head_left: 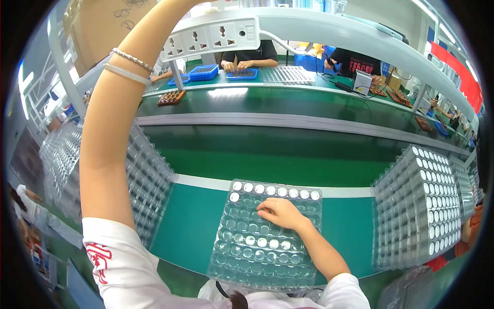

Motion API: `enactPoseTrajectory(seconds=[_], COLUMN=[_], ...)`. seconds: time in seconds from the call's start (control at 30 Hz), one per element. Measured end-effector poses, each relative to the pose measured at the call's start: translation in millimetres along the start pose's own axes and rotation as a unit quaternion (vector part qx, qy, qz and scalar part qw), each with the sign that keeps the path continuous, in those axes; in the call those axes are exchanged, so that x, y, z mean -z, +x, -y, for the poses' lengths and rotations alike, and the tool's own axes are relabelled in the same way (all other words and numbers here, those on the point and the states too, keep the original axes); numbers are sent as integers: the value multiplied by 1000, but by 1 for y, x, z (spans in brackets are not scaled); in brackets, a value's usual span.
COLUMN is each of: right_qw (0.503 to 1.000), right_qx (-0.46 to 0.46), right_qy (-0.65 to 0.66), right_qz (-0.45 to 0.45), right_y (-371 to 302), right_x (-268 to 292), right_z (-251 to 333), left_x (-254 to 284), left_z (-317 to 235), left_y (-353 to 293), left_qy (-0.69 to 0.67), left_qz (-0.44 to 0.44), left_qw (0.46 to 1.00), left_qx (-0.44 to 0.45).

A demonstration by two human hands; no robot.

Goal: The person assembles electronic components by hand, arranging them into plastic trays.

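Note:
A clear plastic tray with rows of round pockets lies in front of me on the green work surface. White round discs fill its far row, one more sits at the left of the second row, and several lie in a nearer row. My right hand is over the tray's upper middle, its fingers bent and drawn together toward the left. Whatever is between the fingertips is hidden. My left arm, with two bracelets at the wrist, stretches up past the white shelf, and its hand is beyond the top edge.
Stacked trays with white discs stand at the right; stacked clear trays stand at the left. A power strip is fixed to the overhead shelf. Across the green bench, people handle blue trays.

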State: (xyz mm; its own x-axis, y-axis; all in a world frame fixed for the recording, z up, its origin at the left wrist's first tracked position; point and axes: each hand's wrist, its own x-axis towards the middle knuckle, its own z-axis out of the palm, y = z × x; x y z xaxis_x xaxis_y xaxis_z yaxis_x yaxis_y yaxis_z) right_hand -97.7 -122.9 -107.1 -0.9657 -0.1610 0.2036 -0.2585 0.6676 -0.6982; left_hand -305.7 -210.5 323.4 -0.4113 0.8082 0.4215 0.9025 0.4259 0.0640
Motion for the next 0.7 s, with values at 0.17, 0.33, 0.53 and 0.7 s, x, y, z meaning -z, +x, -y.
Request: enactPoseTrajectory(seconds=[0.17,0.33,0.53,0.7], right_qw=[1000,1000,1000,999], right_qx=[18,19,0,-40], right_qy=[-3,4,-4,7], right_qz=[-21,-2,-18,-15], right_y=[-1,4,-6,-2], right_x=[1,1,7,2], right_z=[-7,1,-1,-4], left_x=[-31,4,-155,-312], left_z=[-6,38,-47,-4], left_y=[-4,-56,-232,-253], left_qy=[-36,-213,-31,-304], left_qz=[-268,-363,-519,-327], left_qw=[962,900,786,886], left_qx=[-41,-111,-334,128])
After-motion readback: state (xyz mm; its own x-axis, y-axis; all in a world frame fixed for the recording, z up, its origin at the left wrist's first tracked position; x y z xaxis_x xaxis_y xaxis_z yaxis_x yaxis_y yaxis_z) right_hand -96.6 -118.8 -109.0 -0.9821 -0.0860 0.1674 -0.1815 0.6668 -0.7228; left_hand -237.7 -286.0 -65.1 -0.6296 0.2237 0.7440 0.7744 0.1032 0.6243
